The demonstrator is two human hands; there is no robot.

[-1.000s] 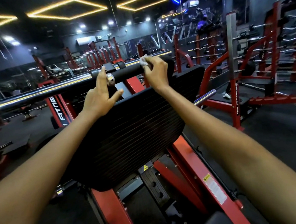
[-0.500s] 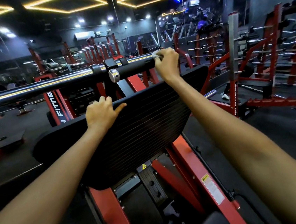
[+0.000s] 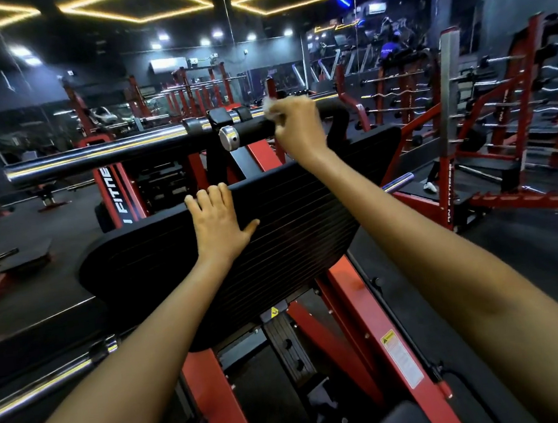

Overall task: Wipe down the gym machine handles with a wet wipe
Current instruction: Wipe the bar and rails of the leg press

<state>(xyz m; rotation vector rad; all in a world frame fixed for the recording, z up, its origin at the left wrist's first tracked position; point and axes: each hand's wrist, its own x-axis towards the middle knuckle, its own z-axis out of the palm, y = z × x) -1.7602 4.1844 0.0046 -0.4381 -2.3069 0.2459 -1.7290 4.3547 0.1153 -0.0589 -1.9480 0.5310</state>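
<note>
A black handle [image 3: 253, 129] with a chrome end cap runs across the top of the red leg-press machine, just behind the footplate. My right hand [image 3: 298, 130] wraps over this handle and presses a crumpled white wet wipe [image 3: 269, 105] against it; only a bit of the wipe shows past the fingers. My left hand [image 3: 218, 223] lies flat on the top edge of the black ribbed footplate [image 3: 289, 224], fingers over the rim, holding nothing.
A long chrome bar [image 3: 93, 158] extends left from the handle. Red frame rails [image 3: 367, 315] slope down toward me below the plate. Red racks with barbells [image 3: 501, 112] stand at the right. A dark seat pad [image 3: 406, 422] sits at the bottom edge.
My left hand left the handle and dropped onto the footplate's top edge. My right hand slid right along the handle with the wipe, then back a little to the left.
</note>
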